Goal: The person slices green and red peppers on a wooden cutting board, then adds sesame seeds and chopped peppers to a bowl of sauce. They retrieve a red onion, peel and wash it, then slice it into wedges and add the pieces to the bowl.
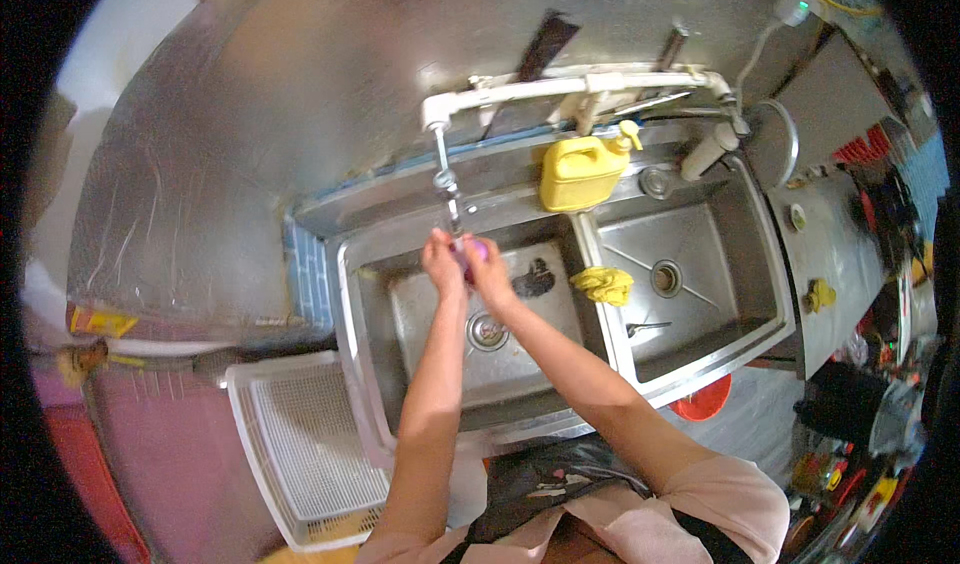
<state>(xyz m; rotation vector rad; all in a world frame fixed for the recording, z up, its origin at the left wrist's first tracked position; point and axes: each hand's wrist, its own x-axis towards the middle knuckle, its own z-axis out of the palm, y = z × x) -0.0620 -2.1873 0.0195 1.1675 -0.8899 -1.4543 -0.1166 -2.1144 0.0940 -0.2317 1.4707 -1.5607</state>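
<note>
Both my hands are together under the metal faucet (pixel 448 183) over the left basin of a double steel sink (pixel 547 361). Between them is a small purple object (pixel 478 249), mostly covered by fingers; its kind cannot be told. My left hand (pixel 444 262) is on its left side, and my right hand (pixel 486 268) has its fingers around its right side. Below my wrists lies the basin's drain strainer (pixel 487 330). A dark patch or item (pixel 534 279) shows on the basin floor to the right of my hands.
A yellow pump jug (pixel 583 174) stands behind the divider, where a yellow cloth (pixel 606 285) is draped. The right basin holds a small dark utensil (pixel 649 327). A white perforated plastic basket (pixel 315 444) is at the lower left, a red bucket (pixel 703 400) beneath the sink's right front.
</note>
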